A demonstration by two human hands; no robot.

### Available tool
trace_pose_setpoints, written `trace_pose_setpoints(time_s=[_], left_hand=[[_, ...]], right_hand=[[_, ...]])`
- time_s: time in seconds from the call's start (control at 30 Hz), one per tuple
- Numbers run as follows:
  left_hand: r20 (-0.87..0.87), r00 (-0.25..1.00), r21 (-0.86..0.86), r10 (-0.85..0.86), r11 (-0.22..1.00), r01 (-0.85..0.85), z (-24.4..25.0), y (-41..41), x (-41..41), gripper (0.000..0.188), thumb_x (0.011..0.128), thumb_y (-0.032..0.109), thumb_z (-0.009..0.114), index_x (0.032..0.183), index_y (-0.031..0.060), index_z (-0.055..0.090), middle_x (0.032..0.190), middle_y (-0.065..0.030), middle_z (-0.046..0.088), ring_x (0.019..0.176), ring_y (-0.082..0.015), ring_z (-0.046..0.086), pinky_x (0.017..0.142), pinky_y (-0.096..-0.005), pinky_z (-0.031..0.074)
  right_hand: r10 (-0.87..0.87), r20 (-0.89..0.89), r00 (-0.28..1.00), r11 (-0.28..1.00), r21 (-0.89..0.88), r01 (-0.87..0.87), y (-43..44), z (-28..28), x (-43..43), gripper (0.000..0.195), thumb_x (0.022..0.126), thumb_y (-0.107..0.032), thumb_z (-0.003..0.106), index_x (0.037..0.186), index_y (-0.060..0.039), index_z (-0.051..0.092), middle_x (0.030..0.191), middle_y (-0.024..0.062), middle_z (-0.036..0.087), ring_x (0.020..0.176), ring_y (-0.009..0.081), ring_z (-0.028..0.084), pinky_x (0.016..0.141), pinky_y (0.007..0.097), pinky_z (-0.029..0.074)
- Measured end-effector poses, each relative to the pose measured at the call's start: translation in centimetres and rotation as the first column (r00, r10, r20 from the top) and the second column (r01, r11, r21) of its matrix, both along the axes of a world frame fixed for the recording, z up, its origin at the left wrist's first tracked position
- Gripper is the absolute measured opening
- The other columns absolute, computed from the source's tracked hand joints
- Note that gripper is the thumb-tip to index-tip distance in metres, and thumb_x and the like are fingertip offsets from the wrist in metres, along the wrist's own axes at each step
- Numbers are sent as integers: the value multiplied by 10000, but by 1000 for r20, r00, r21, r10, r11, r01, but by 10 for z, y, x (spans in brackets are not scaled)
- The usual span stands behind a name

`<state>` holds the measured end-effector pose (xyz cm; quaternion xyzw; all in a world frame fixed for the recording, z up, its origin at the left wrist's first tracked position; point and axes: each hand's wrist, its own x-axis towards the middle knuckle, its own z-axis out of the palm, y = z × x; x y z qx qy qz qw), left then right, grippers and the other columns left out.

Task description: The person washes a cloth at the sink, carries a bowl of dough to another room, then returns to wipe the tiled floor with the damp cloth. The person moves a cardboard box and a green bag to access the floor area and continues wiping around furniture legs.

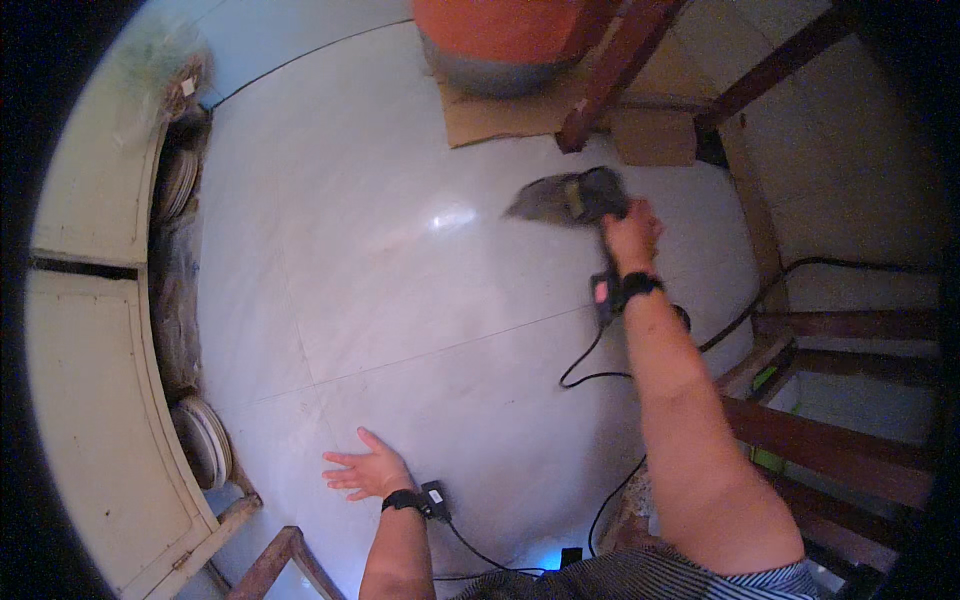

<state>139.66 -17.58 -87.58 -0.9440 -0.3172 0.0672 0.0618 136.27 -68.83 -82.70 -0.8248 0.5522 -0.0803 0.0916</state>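
Observation:
My right hand (634, 234) is closed around the dark handle of a short hand broom or brush (559, 199), blurred by motion. Its grey, fanned end points left, over or against the pale tiled floor (420, 300); whether it touches cannot be told. Part of the handle is hidden behind my hand and forearm. Lower down, my left hand (367, 469) holds nothing and has its fingers spread above the floor. Each wrist wears a black strap with a small cabled device, one at the right wrist (604, 292) and one at the left (433, 497).
A red-orange and grey round container (499, 45) stands on flattened cardboard (480, 120). Dark red wooden legs (574, 135) rise beside it. At left, a cream cabinet (97, 360) holds stacked plates (202, 442). A thick black cable (757, 296) crosses at right near wooden rails (825, 450).

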Motion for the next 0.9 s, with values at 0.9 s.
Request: trace_pose_setpoints(time_s=[0.9], left_hand=[[-19, 999, -138, -35, 990, 32, 7, -16, -1, 1000, 904, 681, 471, 1574, 52, 76, 1592, -324, 69, 1484, -483, 36, 1113, -711, 108]], right_hand=[[54, 7, 999, 980, 189, -54, 24, 6, 133, 900, 722, -558, 748, 1451, -114, 461, 1581, 147, 273, 1463, 357, 218, 1137, 547, 270]])
